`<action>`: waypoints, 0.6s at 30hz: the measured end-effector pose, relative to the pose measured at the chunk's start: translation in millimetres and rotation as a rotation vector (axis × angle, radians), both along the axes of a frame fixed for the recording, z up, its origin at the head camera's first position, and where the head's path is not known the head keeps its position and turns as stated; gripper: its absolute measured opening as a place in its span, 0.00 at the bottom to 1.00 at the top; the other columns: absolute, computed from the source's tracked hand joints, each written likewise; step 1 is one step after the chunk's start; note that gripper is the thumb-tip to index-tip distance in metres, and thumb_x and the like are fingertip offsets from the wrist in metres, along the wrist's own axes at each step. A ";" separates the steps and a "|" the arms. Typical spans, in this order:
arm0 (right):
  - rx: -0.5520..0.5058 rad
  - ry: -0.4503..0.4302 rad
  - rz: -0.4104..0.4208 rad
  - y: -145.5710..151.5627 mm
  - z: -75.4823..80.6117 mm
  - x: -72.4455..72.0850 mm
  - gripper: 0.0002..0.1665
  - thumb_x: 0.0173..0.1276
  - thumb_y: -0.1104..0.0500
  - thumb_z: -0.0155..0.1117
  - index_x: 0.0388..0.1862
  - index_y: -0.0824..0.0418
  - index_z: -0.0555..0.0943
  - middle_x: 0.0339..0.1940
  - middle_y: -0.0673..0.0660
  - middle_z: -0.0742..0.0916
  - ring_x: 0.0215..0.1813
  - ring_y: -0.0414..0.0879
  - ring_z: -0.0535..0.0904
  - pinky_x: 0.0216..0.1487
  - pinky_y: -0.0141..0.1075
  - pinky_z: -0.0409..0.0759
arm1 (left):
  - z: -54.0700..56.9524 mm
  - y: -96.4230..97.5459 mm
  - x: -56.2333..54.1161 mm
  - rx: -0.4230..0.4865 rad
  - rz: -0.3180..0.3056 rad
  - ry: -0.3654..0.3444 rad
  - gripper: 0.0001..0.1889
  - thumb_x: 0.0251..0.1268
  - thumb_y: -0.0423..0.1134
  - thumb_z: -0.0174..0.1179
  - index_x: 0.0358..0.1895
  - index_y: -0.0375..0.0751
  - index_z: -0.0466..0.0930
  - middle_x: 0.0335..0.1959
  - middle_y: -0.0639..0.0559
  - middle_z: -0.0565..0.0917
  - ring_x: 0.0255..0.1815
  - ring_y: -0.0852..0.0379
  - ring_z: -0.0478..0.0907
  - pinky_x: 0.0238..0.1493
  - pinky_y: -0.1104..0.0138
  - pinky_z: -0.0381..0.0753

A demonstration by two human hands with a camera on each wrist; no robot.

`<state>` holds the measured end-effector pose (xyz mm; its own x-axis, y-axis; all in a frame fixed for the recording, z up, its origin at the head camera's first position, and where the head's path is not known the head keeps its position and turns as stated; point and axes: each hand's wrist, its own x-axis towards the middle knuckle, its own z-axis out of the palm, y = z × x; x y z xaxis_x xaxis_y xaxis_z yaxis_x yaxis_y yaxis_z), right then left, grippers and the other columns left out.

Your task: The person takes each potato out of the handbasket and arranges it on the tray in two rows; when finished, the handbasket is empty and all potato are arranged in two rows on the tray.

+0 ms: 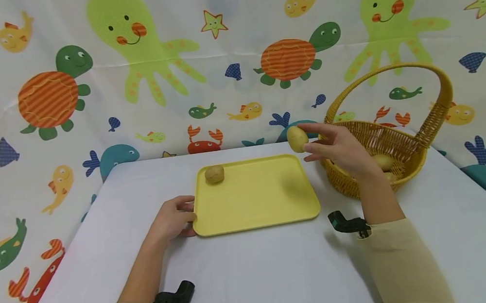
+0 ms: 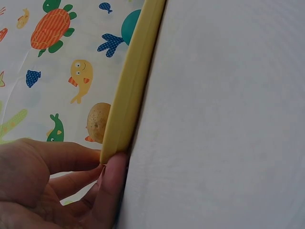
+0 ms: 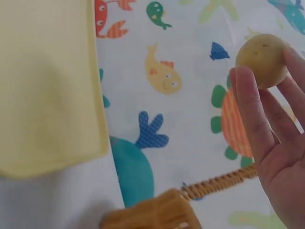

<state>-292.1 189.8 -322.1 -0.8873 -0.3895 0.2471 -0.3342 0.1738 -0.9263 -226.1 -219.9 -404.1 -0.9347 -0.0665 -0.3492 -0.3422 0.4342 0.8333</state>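
My right hand (image 1: 342,147) pinches a potato (image 1: 297,139) between fingertips and thumb, held up beside the basket's left rim and above the tray's far right corner. In the right wrist view the potato (image 3: 263,61) shows smooth yellow skin with small dark spots. At the left end of the yellow tray (image 1: 256,199), my left hand (image 1: 175,219) holds the rim, with the thumb and a finger meeting at its edge in the left wrist view. A second, browner potato (image 1: 214,174) lies in the tray's far left corner.
A woven basket (image 1: 347,188) with a tall arched handle stands right of the tray, with more potatoes (image 1: 383,161) inside. White cloth (image 1: 255,277) covers the table. Behind it hangs a curtain (image 1: 239,25) printed with sea animals.
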 end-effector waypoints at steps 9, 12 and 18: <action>-0.048 -0.083 0.013 -32.5 -14.3 -16.3 0.33 0.75 0.63 0.64 0.77 0.62 0.70 0.75 0.62 0.74 0.54 0.40 0.86 0.51 0.39 0.89 | -1.2 -1.7 -1.1 0.017 -0.001 0.011 0.31 0.69 0.29 0.57 0.76 0.39 0.67 0.64 0.37 0.74 0.46 0.49 0.81 0.37 0.63 0.90; -0.081 -0.118 0.026 -44.7 -18.2 -19.0 0.34 0.75 0.63 0.64 0.78 0.60 0.70 0.76 0.60 0.73 0.55 0.41 0.85 0.52 0.40 0.89 | -0.6 -1.5 -1.5 0.020 0.006 0.010 0.31 0.69 0.29 0.57 0.76 0.40 0.68 0.64 0.38 0.74 0.47 0.49 0.81 0.37 0.63 0.90; -0.110 -0.150 0.042 -66.4 -27.4 -26.4 0.33 0.75 0.63 0.64 0.77 0.60 0.70 0.76 0.59 0.74 0.56 0.42 0.84 0.52 0.41 0.89 | 1.8 -1.1 -1.2 0.005 0.009 0.007 0.30 0.69 0.29 0.57 0.75 0.40 0.68 0.63 0.38 0.75 0.47 0.49 0.81 0.37 0.63 0.90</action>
